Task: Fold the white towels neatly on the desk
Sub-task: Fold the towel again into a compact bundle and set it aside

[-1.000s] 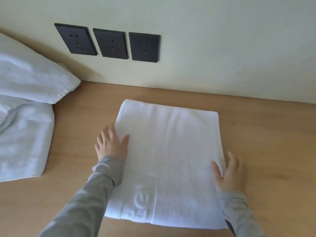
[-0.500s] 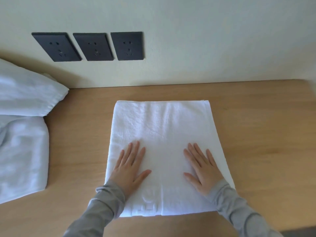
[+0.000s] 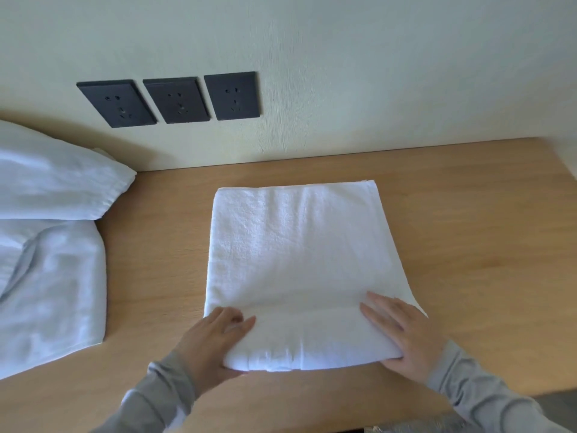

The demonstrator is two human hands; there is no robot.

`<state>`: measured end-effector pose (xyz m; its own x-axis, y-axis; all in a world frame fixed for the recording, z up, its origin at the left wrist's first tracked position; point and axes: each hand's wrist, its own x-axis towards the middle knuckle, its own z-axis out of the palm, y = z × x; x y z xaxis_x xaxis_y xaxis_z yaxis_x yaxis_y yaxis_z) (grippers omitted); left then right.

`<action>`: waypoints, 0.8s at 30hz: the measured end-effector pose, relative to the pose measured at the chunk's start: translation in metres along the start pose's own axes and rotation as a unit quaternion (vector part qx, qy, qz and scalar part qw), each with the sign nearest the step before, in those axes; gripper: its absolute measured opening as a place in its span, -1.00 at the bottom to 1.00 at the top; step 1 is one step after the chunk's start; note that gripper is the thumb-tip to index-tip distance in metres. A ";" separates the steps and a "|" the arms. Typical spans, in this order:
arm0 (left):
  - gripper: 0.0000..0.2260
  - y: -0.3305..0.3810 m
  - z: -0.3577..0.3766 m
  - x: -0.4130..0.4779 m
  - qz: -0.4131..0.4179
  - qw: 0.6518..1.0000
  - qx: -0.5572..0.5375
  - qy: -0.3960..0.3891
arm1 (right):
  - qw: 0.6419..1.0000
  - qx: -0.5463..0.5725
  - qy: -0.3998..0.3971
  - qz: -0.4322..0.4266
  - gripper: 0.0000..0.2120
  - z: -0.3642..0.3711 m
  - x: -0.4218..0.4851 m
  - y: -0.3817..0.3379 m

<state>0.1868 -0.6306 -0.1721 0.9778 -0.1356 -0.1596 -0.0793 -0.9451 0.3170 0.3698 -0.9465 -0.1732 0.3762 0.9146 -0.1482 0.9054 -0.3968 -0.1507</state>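
So the wooden desk (image 3: 468, 245) fills most of the shot and runs back to a pale wall (image 3: 374, 73). Over at the desk's left edge there's a big white pile (image 3: 53, 276) of cloth: one puffy piece toward the back-left corner and a flatter one in front of it, touching. Can't tell if those are towels or bedding, tbh. It sits well apart from the main action.

The white towel (image 3: 299, 251) lies about mid-desk as a folded rectangle, far edge near the wall but not touching it. Its near edge is raised off the desk into a thick band. Both hands have hold of that band. The left hand (image 3: 215, 342) is at the near-left corner, fingers curled over the top and thumb tucked underneath. The right hand (image 3: 402, 335) is at the near-right corner, fingers laid fairly straight on top with the thumb under the edge, pinching it. Grey sleeves (image 3: 468, 389) on both arms.

Three dark sockets (image 3: 175, 100) sit in a row on the wall, above the gap between pile and towel.
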 end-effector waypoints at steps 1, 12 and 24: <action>-0.30 -0.003 -0.009 0.002 -0.001 1.000 -0.017 0.005 | 0.999 0.026 0.027 0.003 -0.16 -0.007 0.001 0.003; -0.79 -0.059 -0.132 0.070 -0.165 0.939 -0.236 -0.188 | 0.949 0.235 -0.176 0.116 -0.70 -0.136 0.092 0.064; -0.81 -0.112 -0.127 0.157 -0.364 0.920 -0.128 0.068 | 0.940 0.125 -0.216 0.234 -0.34 -0.136 0.228 0.125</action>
<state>0.3737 -0.5084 -0.1144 0.7710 0.5602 -0.3027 0.6366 -0.6682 0.3850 0.5951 -0.7769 -0.0928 0.5576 0.5405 -0.6300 0.5664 -0.8026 -0.1873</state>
